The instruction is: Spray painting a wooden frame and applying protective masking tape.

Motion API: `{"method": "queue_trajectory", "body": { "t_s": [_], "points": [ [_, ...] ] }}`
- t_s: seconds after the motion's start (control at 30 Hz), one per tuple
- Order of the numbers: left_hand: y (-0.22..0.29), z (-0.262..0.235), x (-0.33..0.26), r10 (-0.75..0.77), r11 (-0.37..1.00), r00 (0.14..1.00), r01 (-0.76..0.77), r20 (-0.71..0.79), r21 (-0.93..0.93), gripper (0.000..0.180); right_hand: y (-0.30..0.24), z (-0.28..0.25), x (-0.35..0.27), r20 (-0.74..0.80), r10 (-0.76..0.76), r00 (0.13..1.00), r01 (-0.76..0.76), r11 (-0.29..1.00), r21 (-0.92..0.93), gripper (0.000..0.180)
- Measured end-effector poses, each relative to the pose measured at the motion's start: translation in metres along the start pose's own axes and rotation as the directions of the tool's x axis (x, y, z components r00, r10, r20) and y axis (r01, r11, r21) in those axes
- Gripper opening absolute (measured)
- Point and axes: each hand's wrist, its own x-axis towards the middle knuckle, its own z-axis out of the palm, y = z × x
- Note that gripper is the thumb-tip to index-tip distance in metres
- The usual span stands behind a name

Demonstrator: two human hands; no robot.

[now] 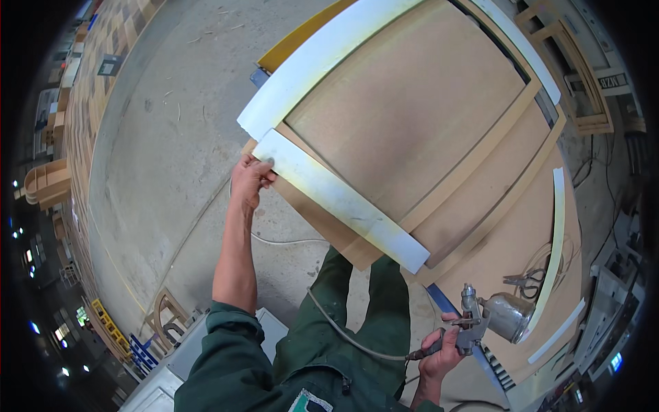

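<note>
A grey concrete floor [171, 141] spreads at the left and under everything. On the right side is a wide brown board [504, 268], and at its far part stands the framed wooden panel [412, 103], which has light wooden bars and takes most of the far middle. Along the left side of this panel goes the long white strip [302, 72], yellowish at its inner edge. The near white strip [343, 202] lies slantwise along the panel's near side, from the left hand's place to the right; it has yellowish stains too. A curved pale strip [555, 240] is on the brown board at the right. The metal spray gun [472, 326], with a silver cup [508, 317], is at the near right, above the board's near edge in the view, and a pale hose [343, 336] reaches its handle. The left hand [250, 180] has its fingers narrow, pinching at the left end of the near white strip. The right hand [439, 353] has its fingers closed around the handle of the spray gun. The smallest are the scissors [525, 283], lying just left of the curved pale strip.
</note>
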Motion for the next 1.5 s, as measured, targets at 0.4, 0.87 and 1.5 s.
{"method": "queue_trajectory", "body": {
  "t_s": [0.4,0.87,1.5],
  "points": [
    [-0.003,-0.002,0.014,0.079,0.996,0.996,-0.08,-0.045,-0.032,0.031,0.007,0.006,0.006,-0.051,0.011,0.999,-0.012,1.0,-0.009,0.049],
    [-0.001,0.019,0.012,0.236,0.969,0.948,-0.214,-0.214,0.121,0.021,0.013,-0.002,0.009,-0.099,0.018,0.995,-0.017,1.0,0.013,0.042],
    [-0.011,0.033,-0.028,0.638,0.662,0.747,-0.408,-0.186,0.628,0.016,0.015,-0.011,0.013,-0.064,0.015,0.998,-0.013,1.0,0.026,0.05]
  ]
}}
